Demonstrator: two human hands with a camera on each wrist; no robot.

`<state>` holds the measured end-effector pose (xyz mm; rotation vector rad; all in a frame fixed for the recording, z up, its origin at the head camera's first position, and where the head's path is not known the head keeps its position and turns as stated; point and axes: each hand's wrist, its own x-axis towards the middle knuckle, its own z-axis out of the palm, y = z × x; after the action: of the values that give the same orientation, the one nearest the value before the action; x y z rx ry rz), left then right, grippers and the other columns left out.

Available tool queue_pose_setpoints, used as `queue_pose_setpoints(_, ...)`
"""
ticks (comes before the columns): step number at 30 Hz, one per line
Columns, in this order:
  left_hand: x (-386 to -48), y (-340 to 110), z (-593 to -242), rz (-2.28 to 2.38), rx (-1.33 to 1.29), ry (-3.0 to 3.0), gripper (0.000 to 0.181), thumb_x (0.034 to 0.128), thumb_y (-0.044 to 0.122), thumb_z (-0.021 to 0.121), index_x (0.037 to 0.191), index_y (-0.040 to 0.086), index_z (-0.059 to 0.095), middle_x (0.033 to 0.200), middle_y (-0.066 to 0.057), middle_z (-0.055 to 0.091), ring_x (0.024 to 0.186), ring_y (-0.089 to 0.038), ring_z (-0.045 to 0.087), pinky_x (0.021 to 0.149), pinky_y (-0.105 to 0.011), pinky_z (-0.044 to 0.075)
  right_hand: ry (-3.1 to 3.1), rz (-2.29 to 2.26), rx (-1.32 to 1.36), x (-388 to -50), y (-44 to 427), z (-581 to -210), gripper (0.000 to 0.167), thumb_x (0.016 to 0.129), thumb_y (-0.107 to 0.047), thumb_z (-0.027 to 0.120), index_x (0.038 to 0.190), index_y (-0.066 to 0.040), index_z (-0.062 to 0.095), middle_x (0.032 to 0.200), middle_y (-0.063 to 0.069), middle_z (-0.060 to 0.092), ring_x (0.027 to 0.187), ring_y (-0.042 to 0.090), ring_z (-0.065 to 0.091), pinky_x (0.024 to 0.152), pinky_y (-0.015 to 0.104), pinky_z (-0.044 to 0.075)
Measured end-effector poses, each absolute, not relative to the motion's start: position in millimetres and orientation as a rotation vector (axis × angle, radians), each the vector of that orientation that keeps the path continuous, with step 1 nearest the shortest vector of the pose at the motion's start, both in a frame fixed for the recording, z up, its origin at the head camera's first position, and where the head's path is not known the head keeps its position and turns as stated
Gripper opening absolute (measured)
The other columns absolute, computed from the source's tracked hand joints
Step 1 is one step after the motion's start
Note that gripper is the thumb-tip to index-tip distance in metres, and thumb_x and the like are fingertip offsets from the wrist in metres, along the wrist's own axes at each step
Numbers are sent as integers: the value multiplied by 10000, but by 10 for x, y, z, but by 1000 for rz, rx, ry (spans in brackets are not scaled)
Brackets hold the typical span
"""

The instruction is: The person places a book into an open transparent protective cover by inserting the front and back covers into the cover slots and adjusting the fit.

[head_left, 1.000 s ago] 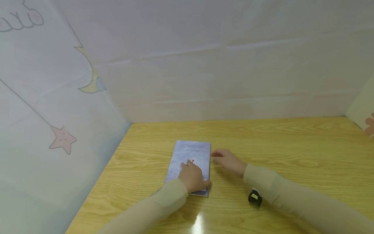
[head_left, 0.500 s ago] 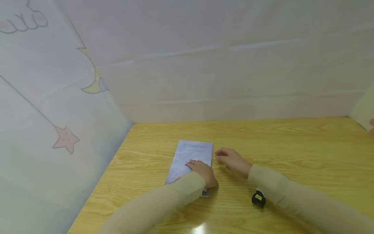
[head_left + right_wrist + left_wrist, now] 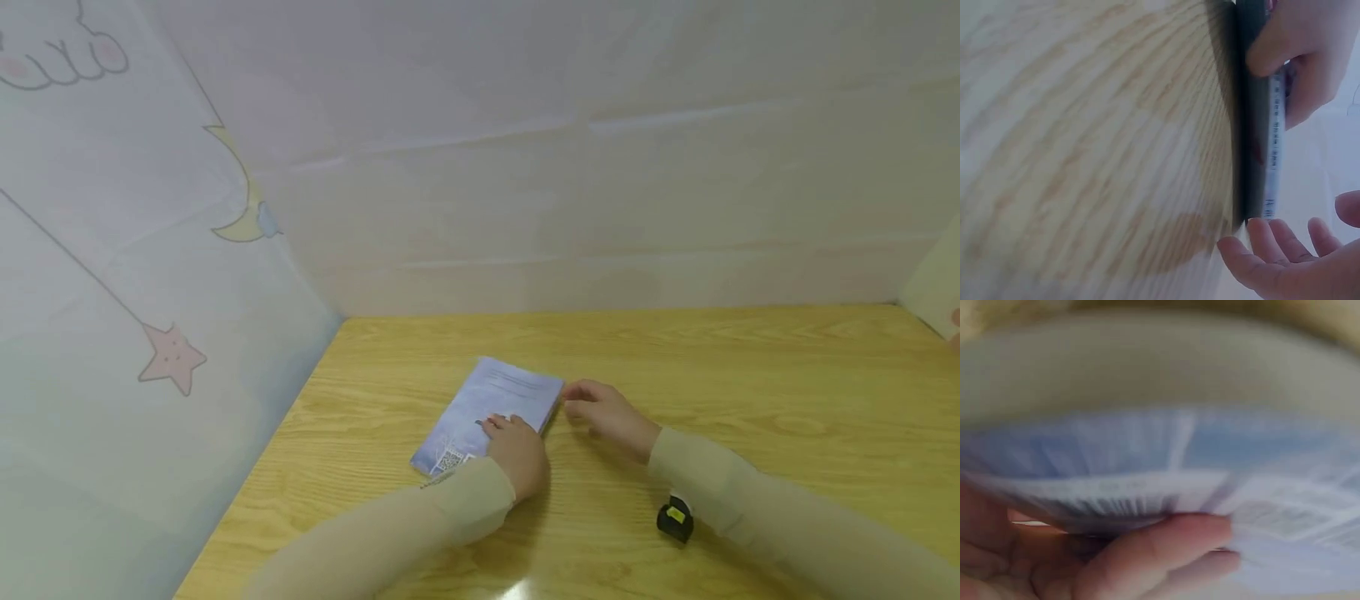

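Observation:
A pale purple-blue book (image 3: pixel 491 398) with a printed cover and a QR code lies at an angle on the wooden table. My left hand (image 3: pixel 519 457) grips its near right side in the head view. In the right wrist view, the left thumb (image 3: pixel 1266 56) presses the spine while other fingers lie over the cover. Up close in the left wrist view, a barcode and text boxes show on the cover (image 3: pixel 1110 447) beside the fingers. My right hand (image 3: pixel 611 417) is at the book's far right corner, fingers loosely bent; its fingertips (image 3: pixel 1263 234) touch or nearly touch the book's end.
A small black object (image 3: pixel 675 518) with a yellow label sits on the table (image 3: pixel 787 392) beside the right sleeve. Pale printed cloth walls (image 3: pixel 450 167) enclose the table's back and left side.
The book has turned clockwise, its far end swinging right towards my right hand. My left hand first slid to its right edge, then turned with it. The right hand has barely moved.

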<state>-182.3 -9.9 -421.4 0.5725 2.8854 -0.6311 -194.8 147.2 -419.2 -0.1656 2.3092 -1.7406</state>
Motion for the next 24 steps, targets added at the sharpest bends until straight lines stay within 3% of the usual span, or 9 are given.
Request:
queue_pose_setpoints(4,-1762,-230,-4200,-531,743,3059,442,896,199,608,1212,-111,595,1164,-275,636,1076,-372,627,931,-397,501,2286,-1777,-132,-1937,1526,-4210,374,1002,-124,477,1282,124,473,1259,276,547,1110,372,555,830,445,500)
queue_pose_setpoints(6,-1729,-305,-4180,-503,853,3168,316,859,138,646,1067,-99,633,1036,-241,679,939,-315,678,781,-337,564,2275,-1793,-122,-1928,1547,-4219,386,1001,-126,481,1294,125,461,1269,278,542,1109,369,557,831,432,501)
queue_pose_setpoints(9,-1706,-414,-4104,-463,994,3269,164,830,72,690,921,-38,609,878,-153,692,755,-211,690,587,-245,560,2262,-1791,-135,-1918,1579,-4218,414,1000,-140,481,1316,124,442,1294,283,526,1119,371,554,838,438,496)
queue_pose_setpoints(11,-1709,-471,-4017,-356,1041,3278,165,834,24,705,926,-41,584,849,-135,685,693,-183,682,524,-209,536,2248,-1780,-153,-1911,1599,-4216,434,1005,-152,472,1333,127,422,1309,291,510,1127,381,547,839,456,493)
queue_pose_setpoints(16,-1765,-589,-3744,-214,1109,3200,286,921,9,637,1152,-138,555,934,-198,697,737,-203,713,576,-182,542,2214,-1763,-181,-1904,1600,-4207,461,1016,-168,453,1365,127,396,1323,300,494,1117,380,553,821,458,498)
queue_pose_setpoints(19,-1817,-652,-3586,-79,1113,3141,325,942,3,603,1194,-183,513,936,-236,687,720,-207,716,564,-149,528,2189,-1775,-188,-1901,1568,-4204,474,1024,-179,449,1384,122,385,1336,300,489,1118,370,561,815,437,501)
queue_pose_setpoints(24,-1914,-729,-3403,376,1020,3058,279,943,-53,560,1166,-199,477,889,-280,664,561,-212,652,429,-157,461,2157,-1781,-195,-1910,1517,-4167,530,1039,-260,457,1420,96,363,1384,287,457,1170,376,545,862,455,494)
